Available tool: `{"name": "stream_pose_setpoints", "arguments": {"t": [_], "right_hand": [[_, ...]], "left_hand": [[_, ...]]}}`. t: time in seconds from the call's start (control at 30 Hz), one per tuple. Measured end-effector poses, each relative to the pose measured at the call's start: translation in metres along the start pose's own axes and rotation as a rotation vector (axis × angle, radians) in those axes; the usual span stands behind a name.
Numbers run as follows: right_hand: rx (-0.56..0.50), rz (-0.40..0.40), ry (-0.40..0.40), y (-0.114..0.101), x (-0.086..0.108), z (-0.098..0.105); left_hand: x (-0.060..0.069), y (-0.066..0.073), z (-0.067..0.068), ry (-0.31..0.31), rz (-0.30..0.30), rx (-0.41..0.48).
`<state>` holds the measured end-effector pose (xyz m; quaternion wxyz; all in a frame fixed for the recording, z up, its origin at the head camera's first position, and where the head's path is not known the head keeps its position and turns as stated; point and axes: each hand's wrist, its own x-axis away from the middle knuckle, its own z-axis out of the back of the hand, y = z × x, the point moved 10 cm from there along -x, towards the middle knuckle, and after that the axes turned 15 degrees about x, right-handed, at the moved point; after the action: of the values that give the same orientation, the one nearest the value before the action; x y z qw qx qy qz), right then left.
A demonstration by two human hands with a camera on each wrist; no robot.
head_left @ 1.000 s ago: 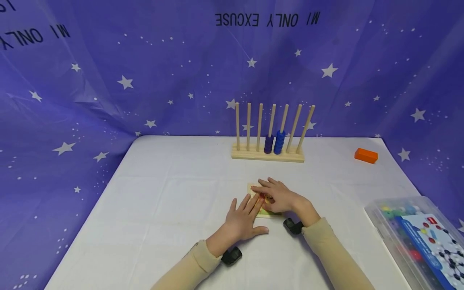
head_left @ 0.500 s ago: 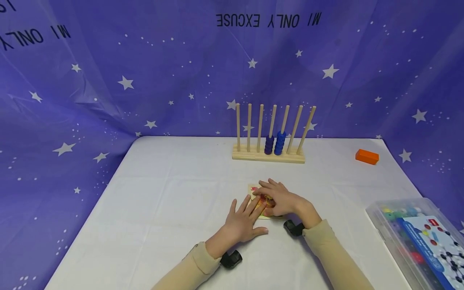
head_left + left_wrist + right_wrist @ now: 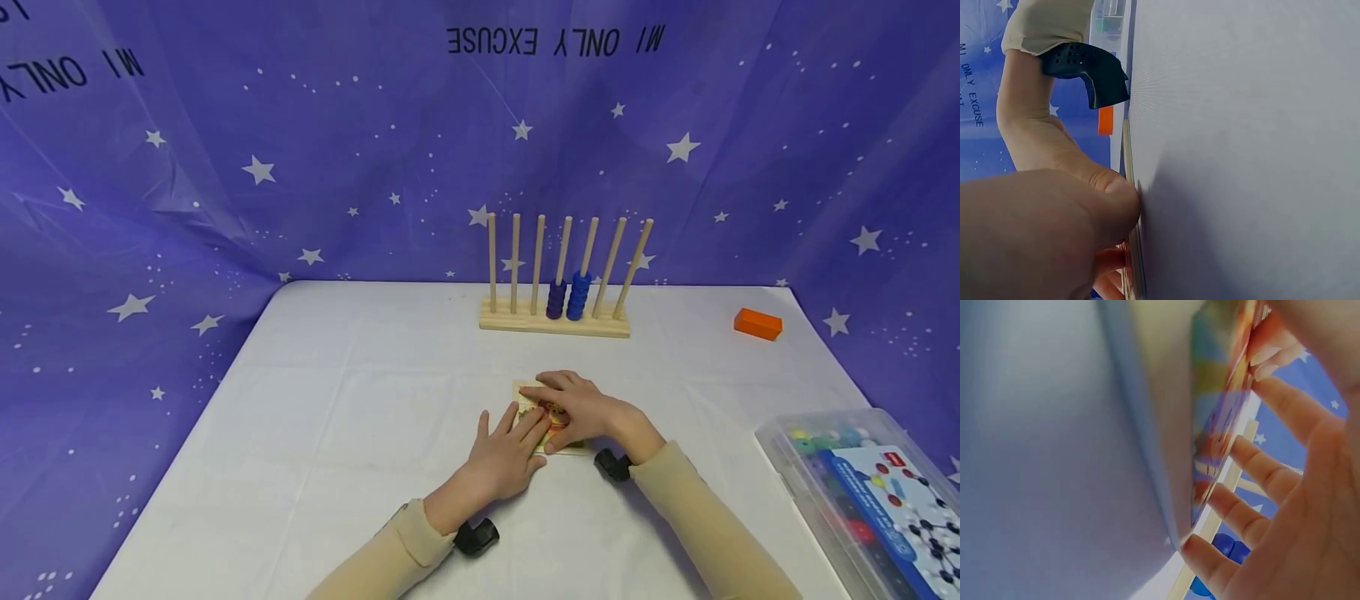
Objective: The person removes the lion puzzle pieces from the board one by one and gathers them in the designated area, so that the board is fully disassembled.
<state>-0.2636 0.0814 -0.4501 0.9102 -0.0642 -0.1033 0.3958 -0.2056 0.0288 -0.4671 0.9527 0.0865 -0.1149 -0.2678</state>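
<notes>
A small, thin wooden board with a colourful picture (image 3: 557, 420) lies flat near the middle of the white table, mostly covered by both hands. My left hand (image 3: 501, 460) rests on its left part with fingers extended; in the left wrist view the thumb lies against the board's near edge (image 3: 1127, 147). Over the right part spreads my right hand (image 3: 588, 410), its thumb at the near side and forefinger reaching toward the far left corner. In the right wrist view, several fairly straight fingertips of that hand touch the picture board (image 3: 1216, 419).
Behind the board stands a wooden peg rack (image 3: 555, 323) with dark blue and blue beads on two pegs. An orange block (image 3: 757, 323) lies at the far right. A clear plastic case (image 3: 787, 454) of coloured balls, with a blue-and-white leaflet (image 3: 900, 492), occupies the right edge.
My left thumb has drawn in toward the board's near edge. My right thumb has shifted slightly nearer, and the right wrist a little to the right. The board stays in about the same place.
</notes>
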Motion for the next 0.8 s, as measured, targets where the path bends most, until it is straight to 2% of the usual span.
{"name": "stream_pose_setpoints", "arguments": {"t": [0.47, 0.8], "right_hand": [[0.059, -0.034, -0.103, -0.005, -0.007, 0.003], [0.054, -0.014, -0.065, -0.002, -0.009, 0.003]], "left_hand": [[-0.005, 0.005, 0.007, 0.053, -0.016, -0.011], [-0.004, 0.009, 0.011, 0.088, -0.036, -0.037]]}}
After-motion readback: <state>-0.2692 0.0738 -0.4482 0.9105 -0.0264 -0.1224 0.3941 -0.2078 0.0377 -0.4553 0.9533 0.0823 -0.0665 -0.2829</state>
